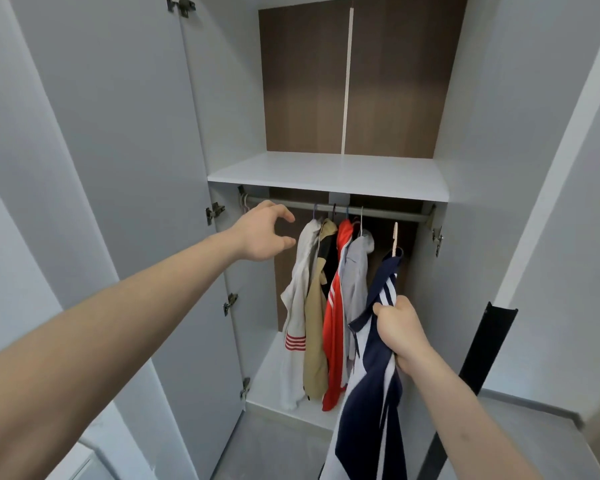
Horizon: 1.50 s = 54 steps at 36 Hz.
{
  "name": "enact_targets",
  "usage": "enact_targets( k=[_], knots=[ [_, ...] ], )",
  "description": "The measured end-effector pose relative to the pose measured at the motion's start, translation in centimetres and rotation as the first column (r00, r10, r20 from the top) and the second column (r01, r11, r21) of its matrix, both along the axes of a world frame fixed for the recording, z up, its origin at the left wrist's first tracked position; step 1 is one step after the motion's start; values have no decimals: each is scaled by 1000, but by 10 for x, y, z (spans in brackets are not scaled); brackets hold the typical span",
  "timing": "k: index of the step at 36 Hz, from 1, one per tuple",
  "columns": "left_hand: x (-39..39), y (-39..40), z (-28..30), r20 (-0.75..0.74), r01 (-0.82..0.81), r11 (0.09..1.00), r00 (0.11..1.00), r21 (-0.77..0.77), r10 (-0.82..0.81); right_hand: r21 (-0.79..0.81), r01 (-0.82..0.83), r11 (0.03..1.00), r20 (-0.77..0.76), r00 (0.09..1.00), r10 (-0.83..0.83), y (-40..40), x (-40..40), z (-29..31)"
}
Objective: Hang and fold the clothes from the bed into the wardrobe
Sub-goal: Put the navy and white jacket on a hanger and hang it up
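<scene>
item: navy jacket (pixel 371 393) with white stripes, on a pale wooden hanger (pixel 395 239). our right hand (pixel 400 332) has its fingers curled tight round the jacket's upper part; the cloth hangs down past the hand, the hanger hook stands above it, just under the right end of the rail (pixel 388 213) and not over it.

our left hand (pixel 265 232) is spread, fingers loosely bent, holding nothing, in front of the left end of the rail, well apart from the navy jacket.

on the rail, between our hands: white jacket (pixel 298 306) with red stripes at the cuff, beige jacket (pixel 316 327), red jacket (pixel 335 327), grey garment (pixel 355 271), all hanging inside the open wardrobe (pixel 229 105). white shelf (pixel 329 174) above the rail.
</scene>
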<state>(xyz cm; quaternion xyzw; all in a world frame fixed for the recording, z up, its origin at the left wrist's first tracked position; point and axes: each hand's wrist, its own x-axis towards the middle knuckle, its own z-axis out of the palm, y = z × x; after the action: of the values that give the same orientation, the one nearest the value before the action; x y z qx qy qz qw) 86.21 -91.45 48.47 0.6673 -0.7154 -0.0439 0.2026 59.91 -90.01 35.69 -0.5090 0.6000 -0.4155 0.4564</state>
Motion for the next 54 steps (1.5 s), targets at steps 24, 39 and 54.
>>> enact_targets(
  k=[24, 39, 54],
  knots=[
    [44, -122, 37, 131, -53, 998, 990, -27, 56, -129, 253, 959, -375, 883, -283, -239, 7, -55],
    [55, -227, 21, 152, -19, 998, 988, 52, 11, -112, 199, 973, -447, 865, -229, -351, 8, -60],
    [66, -264, -8, 226, -52, 977, 974, 208, 4, -6, 43, 999, -627, 778, -37, -364, 18, -99]
  ],
)
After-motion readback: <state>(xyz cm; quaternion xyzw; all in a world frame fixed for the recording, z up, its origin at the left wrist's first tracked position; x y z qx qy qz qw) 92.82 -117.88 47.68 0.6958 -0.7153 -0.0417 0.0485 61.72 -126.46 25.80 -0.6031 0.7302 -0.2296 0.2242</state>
